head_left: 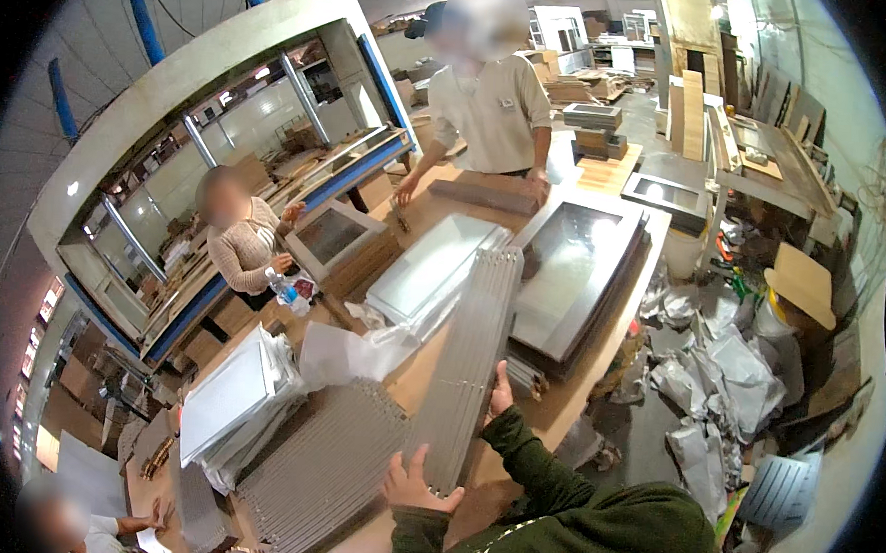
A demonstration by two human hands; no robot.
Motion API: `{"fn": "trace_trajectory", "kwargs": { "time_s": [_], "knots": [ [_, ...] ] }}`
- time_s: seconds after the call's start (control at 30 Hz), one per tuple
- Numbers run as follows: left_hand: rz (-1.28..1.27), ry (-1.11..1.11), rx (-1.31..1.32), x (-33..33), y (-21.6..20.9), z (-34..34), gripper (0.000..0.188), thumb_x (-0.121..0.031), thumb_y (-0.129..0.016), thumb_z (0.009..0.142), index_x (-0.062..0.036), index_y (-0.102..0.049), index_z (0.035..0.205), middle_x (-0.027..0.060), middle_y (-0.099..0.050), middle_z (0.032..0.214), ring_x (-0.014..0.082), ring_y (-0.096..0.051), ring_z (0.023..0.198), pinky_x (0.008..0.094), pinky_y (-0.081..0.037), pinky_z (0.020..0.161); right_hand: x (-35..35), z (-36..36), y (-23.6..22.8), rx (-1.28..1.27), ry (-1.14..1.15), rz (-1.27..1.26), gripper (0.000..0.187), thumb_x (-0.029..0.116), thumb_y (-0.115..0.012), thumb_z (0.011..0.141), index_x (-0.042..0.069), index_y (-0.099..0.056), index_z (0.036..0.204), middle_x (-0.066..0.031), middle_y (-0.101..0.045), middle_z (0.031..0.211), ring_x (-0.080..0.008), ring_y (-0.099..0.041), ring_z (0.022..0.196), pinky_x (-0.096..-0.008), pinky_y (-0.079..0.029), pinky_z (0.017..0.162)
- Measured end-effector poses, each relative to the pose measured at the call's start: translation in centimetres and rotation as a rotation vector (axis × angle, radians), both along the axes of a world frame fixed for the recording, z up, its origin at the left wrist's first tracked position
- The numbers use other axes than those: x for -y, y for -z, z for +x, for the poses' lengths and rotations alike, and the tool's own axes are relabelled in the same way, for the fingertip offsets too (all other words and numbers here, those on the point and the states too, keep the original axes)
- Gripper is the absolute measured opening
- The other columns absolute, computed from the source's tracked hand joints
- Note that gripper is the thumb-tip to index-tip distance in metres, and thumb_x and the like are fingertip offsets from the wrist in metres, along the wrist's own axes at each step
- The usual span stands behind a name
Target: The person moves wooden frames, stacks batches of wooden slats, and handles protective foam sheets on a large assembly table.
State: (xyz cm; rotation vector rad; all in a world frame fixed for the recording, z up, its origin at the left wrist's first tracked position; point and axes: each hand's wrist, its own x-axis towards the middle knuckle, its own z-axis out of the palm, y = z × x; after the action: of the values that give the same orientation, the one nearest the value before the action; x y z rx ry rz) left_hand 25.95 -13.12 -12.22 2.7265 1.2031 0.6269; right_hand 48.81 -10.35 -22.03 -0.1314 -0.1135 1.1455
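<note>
Workshop: crowded joinery floor, long brown board table [577,389] running away from me, crumpled grey wrapping on the floor to the right.
Thing in hand: long narrow stack of grey ribbed metal strips [468,368], lying lengthwise on the table between a flat slatted grey panel [328,471] and grey framed glass panels [573,273].
Left hand [414,483]: my grip is spread open, fingers pressed on the near end of the stack.
Right hand [500,392]: grip wrapped partly round the stack's right edge.
Others: two people at the far side, one at lower left.
Step, as I judge it: squaring up the stack.
Next move: calls for even pressure from both sides so no strip slides out.
</note>
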Motion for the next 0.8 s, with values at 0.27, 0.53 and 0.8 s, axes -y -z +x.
{"fn": "trace_trajectory", "kwargs": {
  "time_s": [0.27, 0.53, 0.8],
  "knots": [
    [-0.155, -0.067, -0.08, -0.2, 0.9, 6.0, 0.085, -0.041, -0.075, 0.045, -0.028, -0.041, 0.121, 0.0179, -0.035, 0.123, 0.0383, -0.039, 0.11, 0.0533, -0.03, 0.09, 0.4, 2.9, 0.5, 0.009, -0.068, -0.136, 0.076, 0.066, -0.04, 0.078, 0.004, -0.043, 0.123, -0.0166, -0.052, 0.114, -0.0307, -0.052, 0.099, -0.0457, -0.042, 0.086],
    [-0.226, -0.005, -0.117, -1.9, 0.4, 14.0, 0.09, -0.039, -0.074, 0.047, -0.0266, -0.034, 0.127, 0.0207, -0.036, 0.12, 0.0402, -0.035, 0.112, 0.0511, -0.029, 0.093, 1.7, -1.3, 8.2, -0.107, -0.04, -0.103, 0.085, 0.071, -0.046, 0.07, 0.012, -0.037, 0.13, -0.0109, -0.039, 0.131, -0.0305, -0.039, 0.118, -0.05, -0.029, 0.098],
    [-0.265, 0.035, -0.132, -6.3, 0.4, 23.1, 0.095, -0.045, -0.072, 0.055, -0.0223, -0.025, 0.134, 0.0197, -0.033, 0.13, 0.0373, -0.032, 0.118, 0.0521, -0.023, 0.097, 4.3, -2.4, -0.7, -0.446, -0.004, 0.138, 0.058, 0.049, -0.037, 0.088, 0.007, -0.037, 0.128, -0.0122, -0.041, 0.129, -0.0291, -0.042, 0.115, -0.0455, -0.036, 0.095]
  ]
}}
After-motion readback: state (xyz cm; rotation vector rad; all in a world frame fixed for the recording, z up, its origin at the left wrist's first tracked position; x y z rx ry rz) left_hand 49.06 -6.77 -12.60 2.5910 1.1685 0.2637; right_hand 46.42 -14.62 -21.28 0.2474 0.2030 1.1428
